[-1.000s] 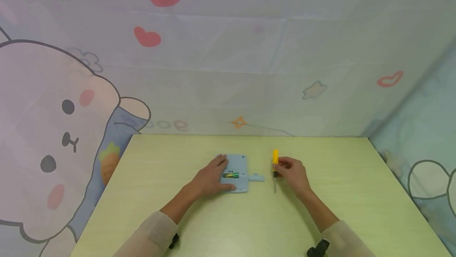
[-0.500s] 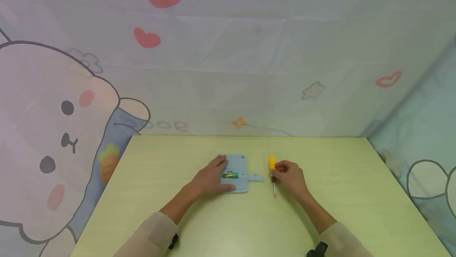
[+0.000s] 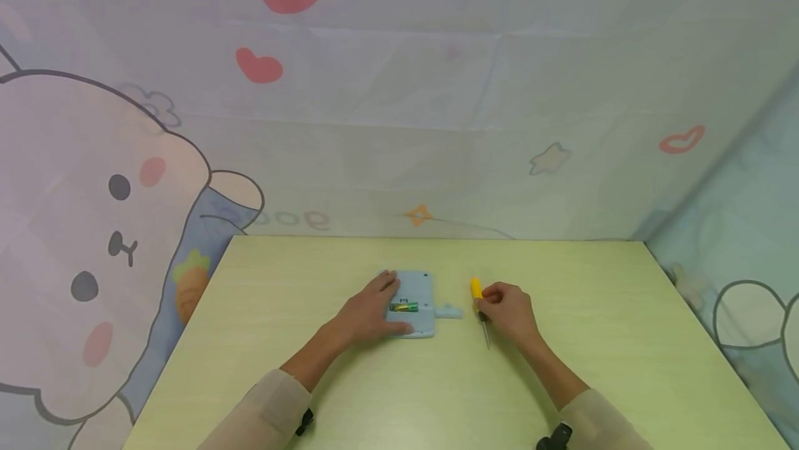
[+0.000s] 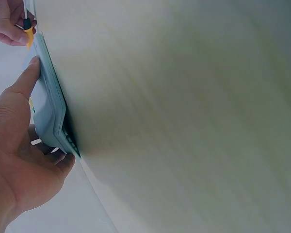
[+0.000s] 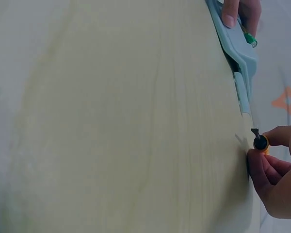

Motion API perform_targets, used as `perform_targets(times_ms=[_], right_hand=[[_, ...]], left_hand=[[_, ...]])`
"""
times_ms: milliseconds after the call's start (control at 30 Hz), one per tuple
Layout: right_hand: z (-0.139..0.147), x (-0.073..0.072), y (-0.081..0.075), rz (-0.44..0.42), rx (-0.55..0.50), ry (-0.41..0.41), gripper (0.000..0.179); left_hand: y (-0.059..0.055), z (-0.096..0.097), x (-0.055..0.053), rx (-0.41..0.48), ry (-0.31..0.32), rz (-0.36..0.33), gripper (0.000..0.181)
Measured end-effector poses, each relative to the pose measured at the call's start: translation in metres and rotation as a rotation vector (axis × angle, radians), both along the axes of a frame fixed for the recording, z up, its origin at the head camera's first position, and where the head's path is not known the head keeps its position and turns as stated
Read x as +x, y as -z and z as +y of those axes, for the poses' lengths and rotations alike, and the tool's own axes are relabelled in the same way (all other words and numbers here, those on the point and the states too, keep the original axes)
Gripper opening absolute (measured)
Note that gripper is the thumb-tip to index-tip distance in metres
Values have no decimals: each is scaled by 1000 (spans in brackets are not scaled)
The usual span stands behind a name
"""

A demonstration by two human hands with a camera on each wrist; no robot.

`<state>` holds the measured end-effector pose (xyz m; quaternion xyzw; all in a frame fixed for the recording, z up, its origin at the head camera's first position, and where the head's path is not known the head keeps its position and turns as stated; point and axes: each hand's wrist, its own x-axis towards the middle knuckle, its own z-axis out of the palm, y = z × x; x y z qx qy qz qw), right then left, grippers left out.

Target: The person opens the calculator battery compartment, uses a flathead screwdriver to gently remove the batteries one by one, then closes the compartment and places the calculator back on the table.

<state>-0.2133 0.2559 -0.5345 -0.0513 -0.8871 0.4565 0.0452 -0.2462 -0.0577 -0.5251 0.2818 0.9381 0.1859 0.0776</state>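
Note:
A light blue calculator (image 3: 415, 287) lies back up on the table, its battery bay uncovered with a green battery (image 3: 404, 307) in it. My left hand (image 3: 368, 313) holds the calculator's left part; the left wrist view shows the thumb along its back and other fingers at the edge. A slim light blue battery cover (image 3: 448, 312) lies against its right side. To the right of that, my right hand (image 3: 510, 310) pinches a screwdriver (image 3: 476, 288) by its yellow handle between thumb and fingers. Its metal shaft points toward me, and the right wrist view shows a flat tip.
The pale yellow-green wooden table (image 3: 349, 394) ends at the back against a hanging cloth (image 3: 399, 159) printed with hearts and a cartoon animal. More printed cloth (image 3: 749, 242) hangs on the right side.
My right hand has come slightly toward me and left with the screwdriver, whose shaft now slants to the lower right. The left hand, calculator and battery cover have stayed in place.

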Motion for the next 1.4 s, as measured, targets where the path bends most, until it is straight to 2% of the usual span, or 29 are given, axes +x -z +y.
perform_targets(times_ms=[233,700,1400], right_hand=[[0,-2,5,-3,64,2,18],[-1,-5,5,37,109,-25,16],[-5,-4,3,37,150,-40,19]], left_hand=[[1,0,0,-2,3,0,104],[1,0,-3,-7,6,4,104],[2,0,-3,-2,5,2,104]])
